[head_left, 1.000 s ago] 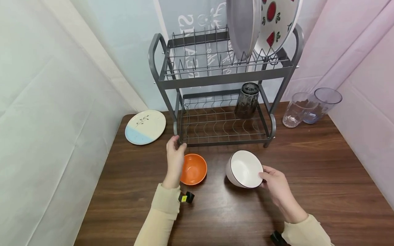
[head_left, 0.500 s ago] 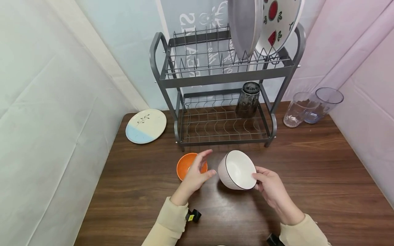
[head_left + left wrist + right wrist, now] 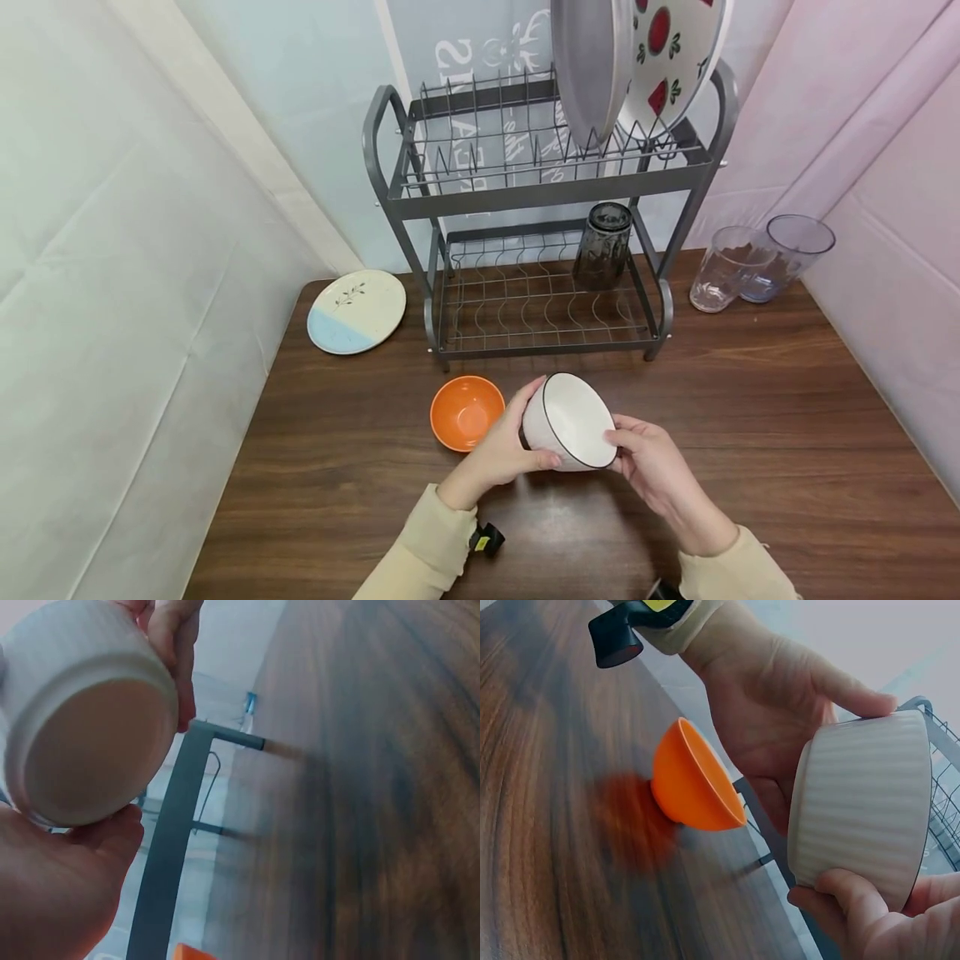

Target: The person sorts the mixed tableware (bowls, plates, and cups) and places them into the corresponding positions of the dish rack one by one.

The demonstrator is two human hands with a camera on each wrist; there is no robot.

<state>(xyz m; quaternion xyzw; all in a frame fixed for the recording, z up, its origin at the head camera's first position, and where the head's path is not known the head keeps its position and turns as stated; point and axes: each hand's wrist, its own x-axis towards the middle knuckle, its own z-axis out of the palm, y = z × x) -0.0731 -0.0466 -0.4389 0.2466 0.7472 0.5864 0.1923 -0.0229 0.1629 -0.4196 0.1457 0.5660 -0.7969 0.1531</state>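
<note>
Between both hands a white bowl [image 3: 576, 421] with a dark rim and ribbed outer wall is held above the table, tilted so its mouth faces up and right. My left hand [image 3: 501, 452] grips its left side, thumb along the lower front. On the right, my right hand [image 3: 654, 467] pinches the rim, thumb inside and fingers beneath. The bowl's pale underside shows in the left wrist view, and its ribbed wall [image 3: 862, 802] fills the right of the right wrist view. Just left of the left hand, an orange bowl [image 3: 467, 413] stands upright on the table.
Behind stands a two-tier grey dish rack [image 3: 547, 200]. Its upper tier holds a grey plate [image 3: 592, 75] and a patterned plate [image 3: 667, 67]; a dark glass [image 3: 603, 246] sits upside down below. A round plate [image 3: 357, 312] lies left, and two clear glasses [image 3: 716, 271] stand right.
My left hand has come from the rack's lower left corner, across the orange bowl, and now grips the white bowl. The right hand has brought the white bowl slightly left.
</note>
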